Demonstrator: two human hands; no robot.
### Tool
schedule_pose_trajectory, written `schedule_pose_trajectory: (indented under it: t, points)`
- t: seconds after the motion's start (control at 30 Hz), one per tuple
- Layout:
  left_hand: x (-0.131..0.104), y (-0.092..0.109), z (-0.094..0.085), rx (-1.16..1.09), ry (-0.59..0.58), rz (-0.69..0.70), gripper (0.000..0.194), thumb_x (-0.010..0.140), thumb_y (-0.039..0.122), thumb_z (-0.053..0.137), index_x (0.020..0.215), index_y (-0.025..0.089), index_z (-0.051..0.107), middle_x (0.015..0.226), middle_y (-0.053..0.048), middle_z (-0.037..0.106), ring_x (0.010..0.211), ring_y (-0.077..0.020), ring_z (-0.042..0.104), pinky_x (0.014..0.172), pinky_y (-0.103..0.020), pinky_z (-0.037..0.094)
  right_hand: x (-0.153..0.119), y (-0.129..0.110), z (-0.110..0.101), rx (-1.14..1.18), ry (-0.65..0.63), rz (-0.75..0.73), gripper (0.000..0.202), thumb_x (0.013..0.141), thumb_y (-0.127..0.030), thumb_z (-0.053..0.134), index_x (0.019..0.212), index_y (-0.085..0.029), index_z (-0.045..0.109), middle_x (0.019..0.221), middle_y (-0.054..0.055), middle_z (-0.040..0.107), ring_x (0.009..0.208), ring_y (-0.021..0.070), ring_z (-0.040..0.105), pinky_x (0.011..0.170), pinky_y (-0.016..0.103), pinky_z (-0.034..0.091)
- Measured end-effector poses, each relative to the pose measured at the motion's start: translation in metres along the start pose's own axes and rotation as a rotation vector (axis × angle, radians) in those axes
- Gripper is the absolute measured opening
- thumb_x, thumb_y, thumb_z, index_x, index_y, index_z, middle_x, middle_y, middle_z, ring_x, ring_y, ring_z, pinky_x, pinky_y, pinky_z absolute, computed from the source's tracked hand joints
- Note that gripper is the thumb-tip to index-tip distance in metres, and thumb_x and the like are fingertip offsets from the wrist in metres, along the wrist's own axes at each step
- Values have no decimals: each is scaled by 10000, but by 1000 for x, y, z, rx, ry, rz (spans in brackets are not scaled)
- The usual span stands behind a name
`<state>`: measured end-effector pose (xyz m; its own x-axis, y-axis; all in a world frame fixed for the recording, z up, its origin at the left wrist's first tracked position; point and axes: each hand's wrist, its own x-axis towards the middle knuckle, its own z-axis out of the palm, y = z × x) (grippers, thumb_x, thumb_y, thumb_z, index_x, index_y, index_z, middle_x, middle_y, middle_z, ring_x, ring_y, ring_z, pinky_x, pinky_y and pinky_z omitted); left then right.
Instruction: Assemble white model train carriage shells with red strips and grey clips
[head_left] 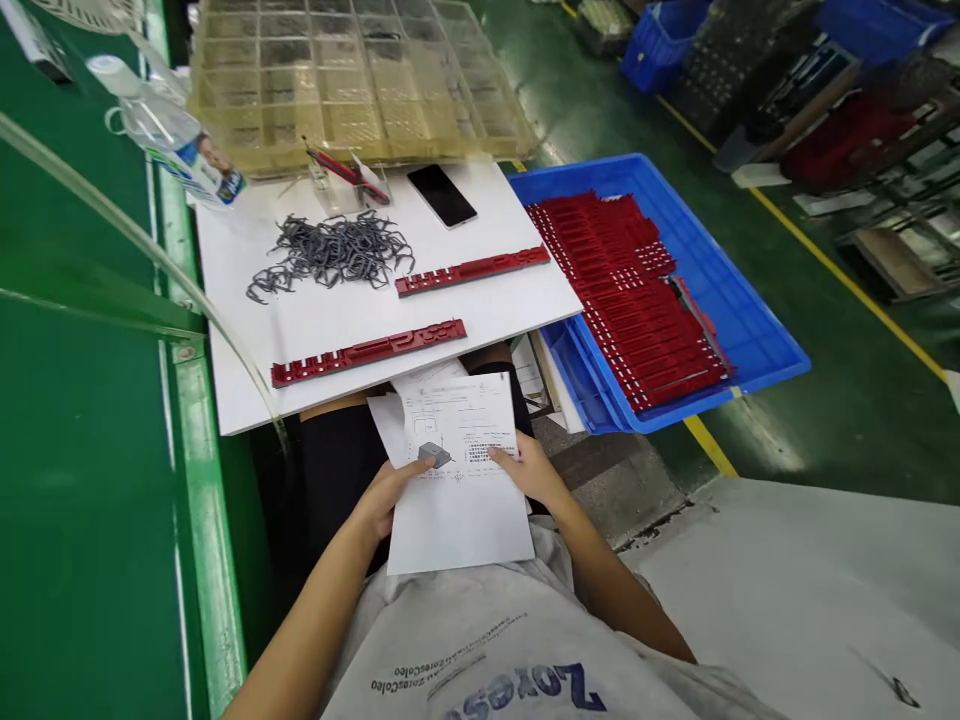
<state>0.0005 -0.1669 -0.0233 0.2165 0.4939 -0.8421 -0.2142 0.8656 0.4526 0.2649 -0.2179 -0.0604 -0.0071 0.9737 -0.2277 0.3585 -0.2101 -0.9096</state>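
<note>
Both of my hands hold printed paper sheets [465, 520] over my lap. My left hand [386, 495] grips the left edge, its thumb lying on a printed grey drawing. On the opposite edge, my right hand [536, 470] pinches the paper with its thumb on top; the fingers beneath are hidden. Other sheets show behind the top one. Just beyond, on the white tabletop [240, 400], lies a long red plastic strip [367, 352]. A second red strip [472, 270] rests farther back, near a tangled pile of small grey hooked parts [330, 250].
A black phone [442, 195] and red-handled tool [349, 177] lie toward the back, before a yellowed divided tray [360, 90]. A plastic bottle [172, 135] leans at left beside a green frame [199, 450]. At right, a blue crate [750, 330] holds many red strips [630, 300].
</note>
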Motion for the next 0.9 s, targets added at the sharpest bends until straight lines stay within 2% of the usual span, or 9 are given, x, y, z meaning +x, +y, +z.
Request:
schedule_pose_trajectory:
  t: [0.13, 0.2, 0.27, 0.33, 0.4, 0.53, 0.67, 0.8, 0.9]
  points:
    - [5, -16, 9, -20, 29, -31, 492, 727, 54, 924, 1196, 107, 786, 1138, -196, 856, 935, -365, 856, 767, -428, 735, 4, 8, -7, -105, 177, 111, 688, 790, -517, 921, 1390, -237, 735, 1547, 185, 630, 1502, 459, 509, 1294, 699, 368]
    - [6, -21, 15, -60, 50, -10, 499, 747, 33, 884, 1226, 117, 777, 1168, -184, 854, 952, -356, 857, 798, -433, 742, -3, 18, -16, 175, 259, 224, 859, 699, -660, 950, 1412, -241, 712, 1576, 180, 623, 1530, 451, 500, 1311, 684, 360]
    - [8, -25, 24, -114, 68, 20, 495, 781, 37, 851, 1259, 135, 764, 1199, -159, 852, 999, -342, 856, 856, -433, 744, -18, 27, -25, 543, 290, 314, 917, 719, -891, 809, 1369, -249, 727, 1493, 167, 701, 1491, 423, 570, 1267, 650, 445]
    - [10, -31, 37, -166, 76, 41, 492, 808, 42, 833, 1280, 152, 752, 1222, -140, 849, 1056, -332, 849, 922, -434, 737, -40, 34, -31, 849, 281, 346, 1041, 699, -1076, 625, 1332, -259, 756, 1425, 157, 756, 1498, 425, 582, 1233, 639, 494]
    - [13, -41, 54, -199, 73, 44, 489, 823, 48, 834, 1291, 157, 742, 1247, -143, 843, 1089, -334, 842, 961, -449, 730, -65, 38, -33, 1089, 276, 331, 1162, 576, -1146, 627, 1309, -260, 785, 1415, 153, 772, 1563, 441, 526, 1255, 630, 481]
    - [17, -73, 95, -225, 91, 38, 486, 860, 70, 837, 1317, 184, 717, 1381, -149, 801, 1196, -334, 810, 1048, -465, 698, -98, 39, -21, 1157, 404, 366, 1213, 336, -1029, 876, 1294, -289, 793, 1438, 137, 773, 1557, 470, 538, 1252, 628, 500]
    - [14, -95, 119, -214, 62, 37, 531, 866, 138, 883, 1354, 235, 697, 1474, -119, 760, 1359, -324, 733, 1157, -438, 635, -90, 37, -13, 975, 549, 552, 840, 509, -594, 1085, 1221, -263, 787, 1304, 127, 833, 1319, 448, 738, 1123, 620, 624]
    - [7, -75, 101, -163, -79, 7, 661, 765, 223, 966, 1374, 246, 709, 1421, -117, 782, 1377, -377, 712, 1149, -489, 633, -76, 46, -43, 820, 610, 580, 642, 590, -462, 1059, 1114, -197, 799, 1234, 142, 853, 1197, 417, 797, 1082, 580, 654]
    - [3, -38, 67, -158, -116, 70, 709, 820, 549, 895, 1411, 224, 675, 1432, -140, 763, 1387, -397, 694, 1096, -504, 650, -82, 59, -78, 773, 570, 604, 640, 547, -401, 1070, 1091, -194, 804, 1214, 147, 857, 1198, 426, 796, 1084, 583, 649]
